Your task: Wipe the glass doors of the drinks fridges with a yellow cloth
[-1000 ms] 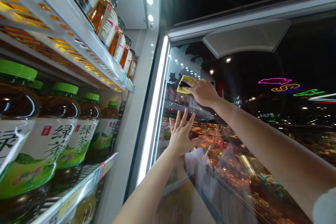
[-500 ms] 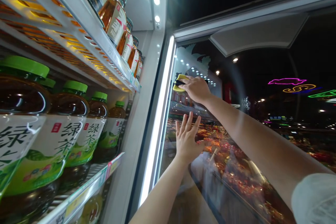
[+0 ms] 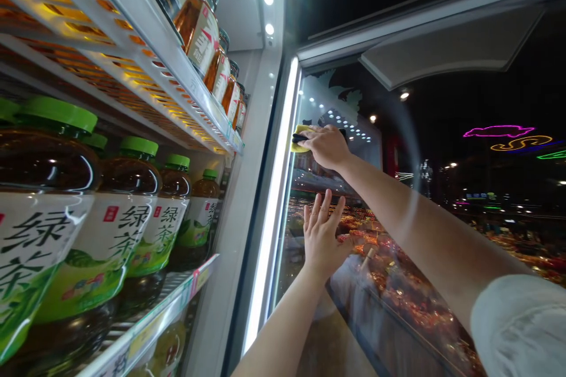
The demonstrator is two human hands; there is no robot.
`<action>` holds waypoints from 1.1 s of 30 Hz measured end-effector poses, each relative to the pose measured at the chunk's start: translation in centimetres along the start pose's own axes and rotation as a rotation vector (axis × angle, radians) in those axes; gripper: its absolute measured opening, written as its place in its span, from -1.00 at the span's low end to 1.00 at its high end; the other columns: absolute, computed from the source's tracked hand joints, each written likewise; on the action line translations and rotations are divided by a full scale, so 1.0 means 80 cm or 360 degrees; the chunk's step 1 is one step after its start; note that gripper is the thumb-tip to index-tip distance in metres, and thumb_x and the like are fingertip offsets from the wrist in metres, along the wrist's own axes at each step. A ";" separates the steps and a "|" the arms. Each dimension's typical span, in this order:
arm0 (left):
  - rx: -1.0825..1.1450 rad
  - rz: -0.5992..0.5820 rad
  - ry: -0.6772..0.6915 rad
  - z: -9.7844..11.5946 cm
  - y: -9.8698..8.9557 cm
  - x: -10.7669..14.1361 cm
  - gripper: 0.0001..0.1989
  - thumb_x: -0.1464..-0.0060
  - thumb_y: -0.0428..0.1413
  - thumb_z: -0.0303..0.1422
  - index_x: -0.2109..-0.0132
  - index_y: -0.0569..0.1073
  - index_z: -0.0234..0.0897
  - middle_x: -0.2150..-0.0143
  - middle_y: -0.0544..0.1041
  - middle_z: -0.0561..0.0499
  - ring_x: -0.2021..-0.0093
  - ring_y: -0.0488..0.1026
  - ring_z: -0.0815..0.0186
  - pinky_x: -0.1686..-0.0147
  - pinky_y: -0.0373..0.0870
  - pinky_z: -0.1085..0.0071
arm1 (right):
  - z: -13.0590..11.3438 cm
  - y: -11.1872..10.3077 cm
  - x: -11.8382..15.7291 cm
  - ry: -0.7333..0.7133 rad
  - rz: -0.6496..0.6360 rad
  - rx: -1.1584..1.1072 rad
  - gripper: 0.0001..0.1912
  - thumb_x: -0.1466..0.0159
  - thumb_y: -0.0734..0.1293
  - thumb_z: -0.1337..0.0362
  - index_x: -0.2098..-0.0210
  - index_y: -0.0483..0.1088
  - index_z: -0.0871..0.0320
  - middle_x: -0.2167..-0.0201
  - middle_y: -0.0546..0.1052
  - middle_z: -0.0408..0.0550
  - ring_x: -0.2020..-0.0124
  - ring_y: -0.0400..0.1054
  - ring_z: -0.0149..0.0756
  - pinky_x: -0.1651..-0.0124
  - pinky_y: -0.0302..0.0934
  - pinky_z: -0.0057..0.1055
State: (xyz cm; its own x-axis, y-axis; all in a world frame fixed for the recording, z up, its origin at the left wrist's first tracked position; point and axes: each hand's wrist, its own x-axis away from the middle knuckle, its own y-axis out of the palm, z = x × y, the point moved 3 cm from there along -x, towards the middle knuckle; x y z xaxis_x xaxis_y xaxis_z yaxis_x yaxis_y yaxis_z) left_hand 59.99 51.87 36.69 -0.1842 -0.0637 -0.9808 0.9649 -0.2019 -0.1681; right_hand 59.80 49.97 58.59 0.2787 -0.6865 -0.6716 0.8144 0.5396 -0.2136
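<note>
The yellow pad point(image 3: 300, 129) protrudes beyond the right grip point(image 3: 328, 146).

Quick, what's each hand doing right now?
Left hand: open, fingers spread against the glass door, holding nothing.
Right hand: closed on a yellow-and-black wiping pad, by the door's light strip.

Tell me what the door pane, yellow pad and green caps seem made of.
Door pane: likely glass, glossy, see-through with reflections.
Yellow pad: perhaps sponge or cloth, matte; too small to tell.
Green caps: probably plastic, opaque with a slight sheen.
</note>
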 end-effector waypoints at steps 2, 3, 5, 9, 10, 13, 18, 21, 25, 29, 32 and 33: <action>-0.0005 0.0008 0.0001 0.000 -0.001 -0.001 -0.11 -0.09 0.27 0.09 -0.48 0.17 0.05 -0.57 0.02 0.02 -0.56 -0.06 -0.07 -0.49 -0.10 -0.19 | -0.007 0.004 -0.008 0.0142 0.0046 0.0028 -0.46 -0.46 0.11 0.44 -0.36 0.32 0.02 -0.40 0.33 0.00 -0.47 0.10 0.07 -0.37 0.09 0.19; -0.0008 0.0009 -0.0002 0.000 -0.002 -0.001 -0.11 -0.09 0.27 0.09 -0.47 0.18 0.04 -0.57 0.03 0.02 -0.55 -0.05 -0.07 -0.49 -0.09 -0.19 | -0.014 0.007 -0.009 0.0173 0.0059 0.0023 -0.45 -0.46 0.11 0.44 -0.38 0.29 0.03 -0.41 0.30 -0.02 -0.48 0.07 0.05 -0.41 0.05 0.19; -0.0008 0.0005 -0.0015 0.003 -0.006 -0.002 -0.14 -0.09 0.28 0.07 -0.46 0.21 0.04 -0.56 0.07 0.02 -0.55 -0.03 -0.06 -0.49 -0.06 -0.16 | -0.029 0.013 -0.004 0.0126 0.0040 -0.0019 -0.45 -0.48 0.11 0.42 -0.39 0.28 -0.01 -0.43 0.28 -0.07 -0.50 0.03 0.00 -0.46 0.00 0.16; 0.0005 -0.0033 -0.0060 0.012 -0.014 0.000 -0.20 -0.13 0.27 -0.01 -0.44 0.25 0.00 -0.56 0.07 -0.01 -0.55 -0.02 -0.05 -0.48 -0.02 -0.16 | -0.034 0.009 0.030 -0.0170 -0.0083 -0.0078 -0.50 -0.48 0.15 0.39 -0.34 0.36 -0.05 -0.37 0.37 -0.07 -0.46 0.14 -0.04 -0.40 0.10 0.05; -0.0004 -0.0051 -0.0082 0.016 -0.015 0.002 -0.23 -0.15 0.25 -0.03 -0.44 0.25 -0.03 -0.56 0.06 -0.03 -0.55 -0.03 -0.06 -0.48 -0.02 -0.19 | -0.029 0.005 0.035 -0.0195 -0.0093 -0.0071 -0.51 -0.48 0.16 0.39 -0.33 0.36 -0.04 -0.37 0.38 -0.06 -0.44 0.16 -0.03 -0.38 0.13 0.04; -0.0038 -0.0132 -0.0145 0.024 -0.016 0.011 -0.28 -0.23 0.18 -0.07 -0.45 0.24 -0.13 -0.56 0.04 -0.12 -0.56 -0.09 -0.12 -0.45 -0.06 -0.30 | -0.017 -0.001 0.029 -0.0043 -0.0069 -0.0022 -0.50 -0.48 0.13 0.40 -0.35 0.34 0.01 -0.38 0.36 -0.02 -0.45 0.15 0.02 -0.34 0.18 0.08; -0.0004 -0.0306 -0.0079 0.028 -0.014 0.019 -0.12 -0.13 0.25 -0.09 -0.50 0.11 -0.12 -0.59 -0.10 -0.16 -0.57 -0.26 -0.20 -0.41 -0.14 -0.42 | -0.046 0.017 0.006 0.0233 -0.0049 0.0032 -0.46 -0.49 0.08 0.41 -0.37 0.32 -0.05 -0.46 0.23 -0.15 -0.52 -0.02 -0.03 -0.48 -0.01 0.13; 0.0008 -0.0298 -0.0092 0.026 -0.017 0.017 -0.13 -0.17 0.21 -0.07 -0.52 0.07 -0.09 -0.60 -0.13 -0.12 -0.57 -0.26 -0.17 -0.42 -0.15 -0.40 | -0.057 0.018 0.032 0.0017 -0.0112 0.0015 -0.50 -0.49 0.11 0.39 -0.33 0.37 -0.05 -0.43 0.28 -0.14 -0.50 0.03 -0.08 -0.46 0.04 0.04; 0.0009 -0.0318 -0.0135 0.025 -0.018 0.015 -0.13 -0.19 0.19 0.01 -0.52 0.07 -0.09 -0.59 -0.12 -0.13 -0.57 -0.26 -0.16 -0.42 -0.17 -0.39 | -0.020 -0.006 0.067 -0.0138 -0.0102 -0.0013 -0.51 -0.49 0.13 0.36 -0.33 0.37 -0.04 -0.40 0.35 -0.06 -0.46 0.12 -0.01 -0.39 0.11 0.10; 0.0001 -0.0329 -0.0149 0.025 -0.016 0.013 -0.12 -0.19 0.19 0.02 -0.52 0.07 -0.13 -0.59 -0.13 -0.16 -0.57 -0.27 -0.15 -0.42 -0.19 -0.39 | 0.014 -0.022 0.044 0.0341 0.0076 0.0038 -0.48 -0.49 0.09 0.37 -0.38 0.31 0.03 -0.44 0.27 -0.05 -0.49 0.02 0.13 -0.44 0.01 0.25; -0.0008 -0.0313 -0.0151 0.022 -0.015 0.013 -0.11 -0.17 0.22 0.02 -0.51 0.09 -0.13 -0.58 -0.11 -0.17 -0.57 -0.24 -0.14 -0.42 -0.17 -0.38 | -0.012 -0.012 0.025 0.0406 0.0009 0.0042 -0.45 -0.48 0.05 0.41 -0.38 0.32 0.03 -0.47 0.21 -0.13 -0.52 -0.05 0.05 -0.47 -0.01 0.19; -0.0008 -0.0301 -0.0144 0.022 -0.015 0.013 -0.11 -0.17 0.22 0.03 -0.51 0.09 -0.12 -0.58 -0.10 -0.17 -0.57 -0.23 -0.14 -0.42 -0.15 -0.38 | -0.025 -0.007 0.026 0.0299 -0.0041 0.0031 -0.45 -0.48 0.06 0.41 -0.37 0.32 0.02 -0.47 0.21 -0.14 -0.52 -0.04 0.00 -0.47 0.01 0.14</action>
State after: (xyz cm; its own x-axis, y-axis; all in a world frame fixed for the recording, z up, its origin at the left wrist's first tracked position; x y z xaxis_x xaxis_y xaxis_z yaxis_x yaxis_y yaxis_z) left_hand 58.31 50.36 36.07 -0.3781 -0.1128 -0.9189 0.9124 -0.2135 -0.3492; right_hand 58.87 49.22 55.88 0.1588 -0.5959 -0.7872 0.8301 0.5123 -0.2203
